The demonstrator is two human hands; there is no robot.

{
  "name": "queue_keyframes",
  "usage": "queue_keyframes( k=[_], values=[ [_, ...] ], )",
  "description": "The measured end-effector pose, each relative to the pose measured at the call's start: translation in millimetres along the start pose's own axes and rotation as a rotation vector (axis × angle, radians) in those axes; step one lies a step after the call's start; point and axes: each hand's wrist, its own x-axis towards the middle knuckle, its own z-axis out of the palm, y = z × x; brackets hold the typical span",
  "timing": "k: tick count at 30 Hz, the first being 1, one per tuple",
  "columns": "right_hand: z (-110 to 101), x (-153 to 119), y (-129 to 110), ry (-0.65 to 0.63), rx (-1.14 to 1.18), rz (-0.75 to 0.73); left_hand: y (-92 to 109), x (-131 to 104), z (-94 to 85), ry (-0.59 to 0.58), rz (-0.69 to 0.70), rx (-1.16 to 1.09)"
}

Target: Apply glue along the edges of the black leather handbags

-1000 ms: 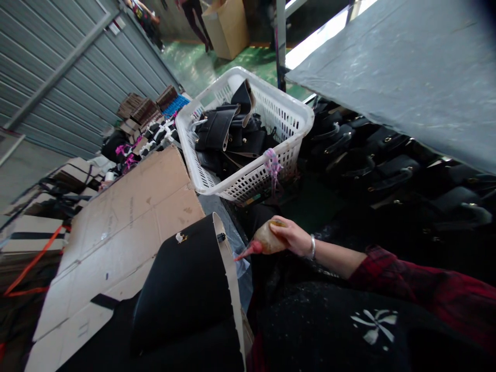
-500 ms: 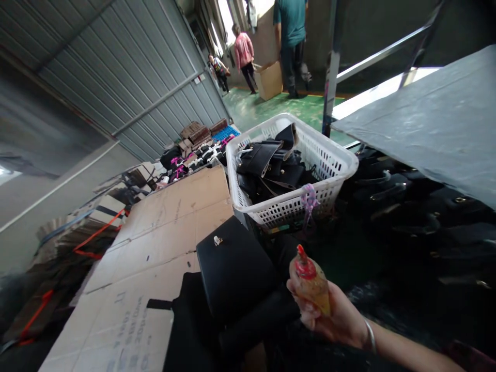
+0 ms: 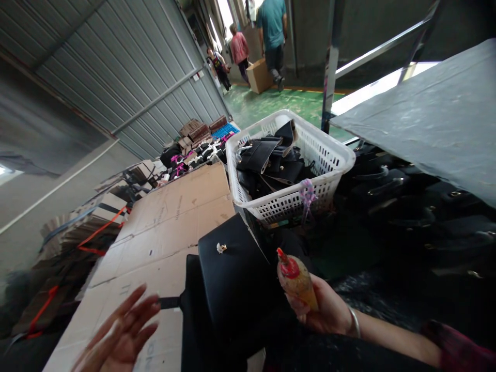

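Note:
In my right hand [image 3: 327,305] is a small squeeze bottle [image 3: 297,279] with a red cap and tip, holding something yellowish; the fingers wrap round it. My left hand [image 3: 124,330] has its fingers apart and holds nothing. It hovers over the cardboard, close to the end of a short black strap [image 3: 169,303]. Between my hands lies a black bag piece [image 3: 232,274] with a small metal clasp near its upper left corner. The strap sticks out from the dark material at its left side.
Flattened cardboard [image 3: 174,222] covers the surface on the left. Beyond the bag stands a white plastic basket [image 3: 329,170] with black bag pieces inside. Many black bags [image 3: 411,201] lie at right beneath a grey sheet [image 3: 437,113]. Several people walk far back beside a carton [image 3: 259,76].
My left hand has come into view from the lower left. My right hand has moved left with the bottle, closer to the black piece. The people at the back have shifted left.

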Motion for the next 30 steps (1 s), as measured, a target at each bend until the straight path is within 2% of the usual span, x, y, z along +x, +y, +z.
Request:
queue_keyframes(
  k=[2,4,6,7,9,11,16,19,23,27,30],
  values=[
    [5,-1,0,0.009,-0.009,0.033,5,-2,35.7,-0.186,-0.077,-0.083],
    [10,-2,0,0.011,-0.028,0.053,-1,-2,69.0,-0.305,-0.253,-0.086],
    [14,-3,0,-0.003,-0.042,0.030,-13,2,90.3,-0.401,-0.340,-0.033],
    [14,-4,-1,-0.012,-0.050,0.001,-20,5,95.4,-0.448,-0.349,-0.001],
    [14,-5,-4,-0.003,-0.069,-0.098,-30,16,96.5,-0.516,-0.329,0.041],
    [13,-7,-12,0.039,-0.102,-0.232,-37,31,90.4,-0.517,-0.284,0.020],
    [8,-16,-51,0.227,-0.276,-0.600,-46,67,78.8,-0.336,-0.023,-0.161],
    [0,-18,-76,0.376,-0.426,-0.847,-53,79,79.7,-0.311,-0.003,-0.216],
    [-12,-16,-99,0.533,-0.724,-1.090,-64,91,76.0,-0.388,-0.120,-0.228],
    [-8,-15,-113,0.589,-1.073,-1.275,-64,98,70.5,-0.463,-0.096,-0.192],
    [4,-14,-123,0.561,-1.326,-1.383,-49,94,76.8,-0.649,-0.164,-0.056]
  ],
)
